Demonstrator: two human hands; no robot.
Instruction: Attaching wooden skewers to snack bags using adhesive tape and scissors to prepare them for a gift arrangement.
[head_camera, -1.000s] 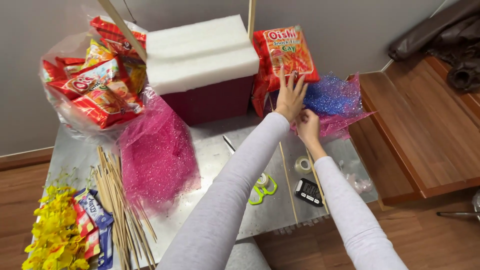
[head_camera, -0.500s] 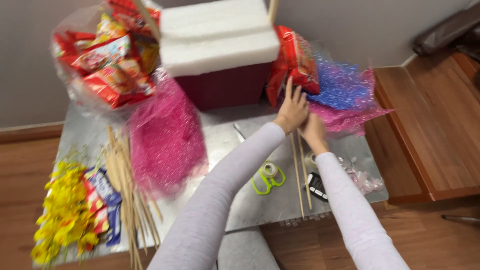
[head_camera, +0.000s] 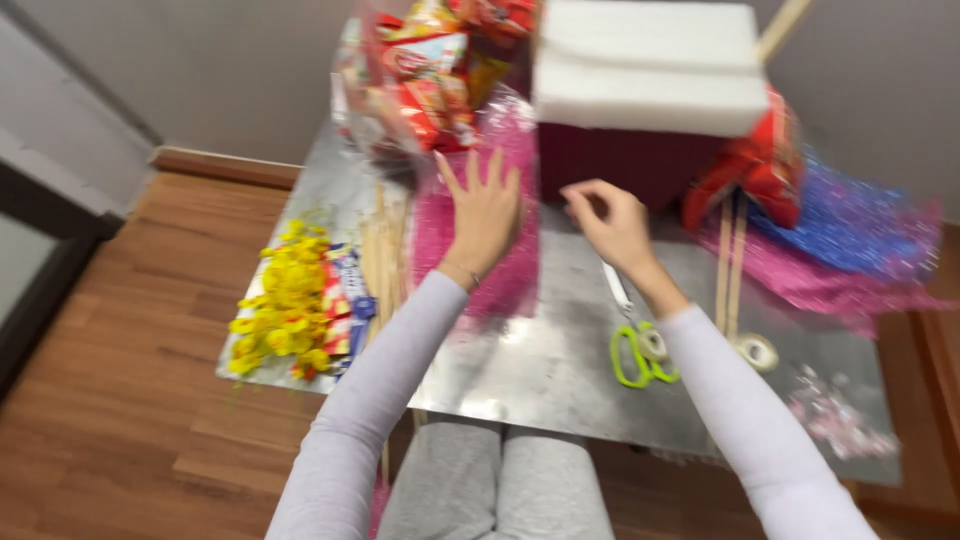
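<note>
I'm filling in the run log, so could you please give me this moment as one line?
left hand: open, over pink mesh | right hand: fingers curled, empty, near dark red box | scissors: on metal sheet

A dull, brushed metal tabletop (head_camera: 560, 370) is seen under sheer pink mesh (head_camera: 475, 250) — at twelve o'clock, matt white foam slabs (head_camera: 650, 65). Glossy plastic snack wrappers (head_camera: 430, 70) are shown; the floor (head_camera: 130, 330) is smooth wood.
</note>
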